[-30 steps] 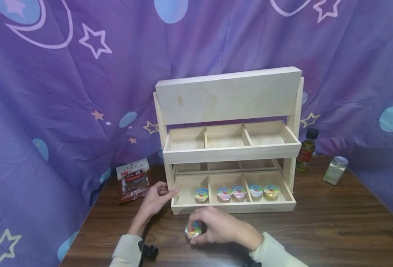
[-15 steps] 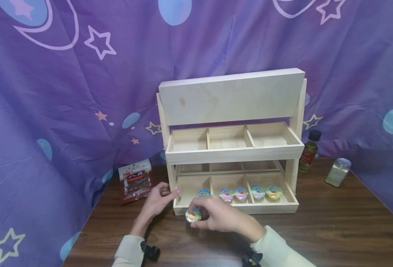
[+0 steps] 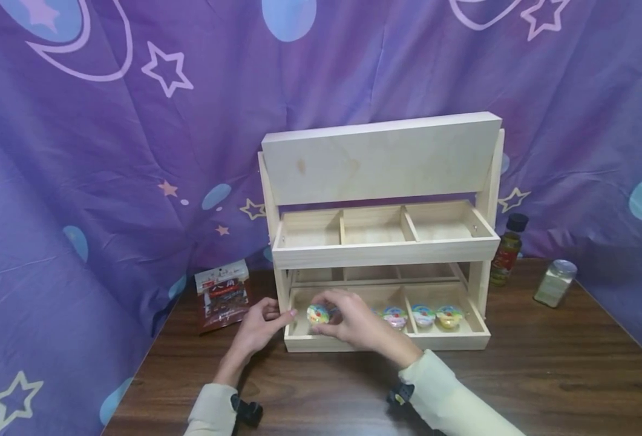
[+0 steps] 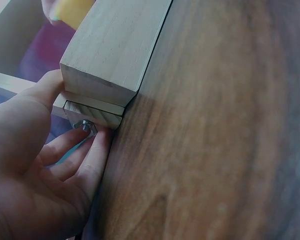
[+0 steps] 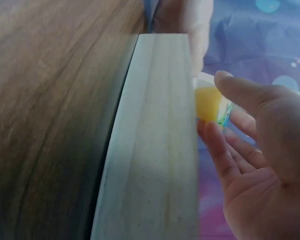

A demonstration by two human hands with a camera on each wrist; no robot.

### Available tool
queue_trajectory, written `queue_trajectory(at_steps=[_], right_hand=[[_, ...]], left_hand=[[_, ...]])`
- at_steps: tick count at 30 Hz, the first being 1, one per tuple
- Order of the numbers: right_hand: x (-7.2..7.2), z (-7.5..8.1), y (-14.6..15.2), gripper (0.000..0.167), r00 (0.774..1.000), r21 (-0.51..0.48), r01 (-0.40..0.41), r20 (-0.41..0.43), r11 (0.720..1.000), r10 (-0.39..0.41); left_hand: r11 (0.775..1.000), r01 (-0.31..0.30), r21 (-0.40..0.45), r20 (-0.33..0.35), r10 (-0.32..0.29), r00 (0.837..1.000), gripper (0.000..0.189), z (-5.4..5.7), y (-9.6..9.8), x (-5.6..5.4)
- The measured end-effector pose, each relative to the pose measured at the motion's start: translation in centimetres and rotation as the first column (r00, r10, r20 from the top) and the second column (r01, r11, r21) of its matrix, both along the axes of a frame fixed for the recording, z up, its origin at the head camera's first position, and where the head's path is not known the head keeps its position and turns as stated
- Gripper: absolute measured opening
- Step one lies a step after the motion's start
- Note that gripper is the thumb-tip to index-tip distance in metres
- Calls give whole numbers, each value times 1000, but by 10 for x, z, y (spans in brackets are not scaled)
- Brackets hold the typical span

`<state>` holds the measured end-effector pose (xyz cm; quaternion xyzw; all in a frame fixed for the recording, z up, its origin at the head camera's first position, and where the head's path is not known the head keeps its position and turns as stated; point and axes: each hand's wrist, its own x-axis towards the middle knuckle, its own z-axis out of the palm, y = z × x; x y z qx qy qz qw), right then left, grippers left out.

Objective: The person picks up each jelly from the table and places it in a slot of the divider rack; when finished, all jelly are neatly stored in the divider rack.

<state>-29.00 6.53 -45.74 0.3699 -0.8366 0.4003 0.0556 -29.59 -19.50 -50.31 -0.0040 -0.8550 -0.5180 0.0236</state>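
In the head view, my right hand (image 3: 353, 321) pinches a small jelly cup (image 3: 317, 315) between thumb and fingers, over the left compartment of the lower tray. The right wrist view shows the cup's yellow body (image 5: 208, 104) just behind the tray's front board (image 5: 152, 140). My left hand (image 3: 258, 324) holds the lower left corner of the wooden display rack (image 3: 386, 251). In the left wrist view, its thumb lies against the tray end and its fingers reach round the post beside a bolt (image 4: 85, 125). More jelly cups (image 3: 423, 315) sit in the middle and right compartments, partly hidden by my right hand.
A brown and white food packet (image 3: 224, 297) lies left of the rack. To the right stand a black-capped bottle (image 3: 507, 254) and a clear jar (image 3: 556, 283). A purple patterned cloth (image 3: 190, 121) hangs behind the wooden table (image 3: 560, 363).
My right hand has raised the jelly cup from the tabletop, over the front board, to the lower left compartment. The left hand keeps its hold on the rack. The head view has shifted slightly.
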Motion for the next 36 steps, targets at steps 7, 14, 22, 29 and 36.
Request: queue_trajectory(at_steps=[7, 14, 22, 29, 36], right_hand=[[-11, -9, -8, 45, 999, 77, 26, -24, 997, -24], [-20, -15, -12, 43, 999, 184, 51, -6, 982, -51], [-26, -14, -14, 45, 999, 247, 47, -1, 968, -48], [-28, -16, -17, 42, 999, 240, 42, -23, 970, -38], [-30, -19, -14, 49, 999, 233, 30, 6, 972, -32]], left_hand=[[1000, 10, 3, 1, -10, 1000, 59, -1, 0, 0], [1000, 3, -5, 5, -3, 1000, 55, -1, 1, -1], [1000, -5, -12, 10, 5, 1000, 49, 1, 2, -2], [1000, -6, -10, 17, 6, 1000, 51, 1, 1, -1], [1000, -3, -7, 16, 4, 1000, 49, 0, 1, -1]])
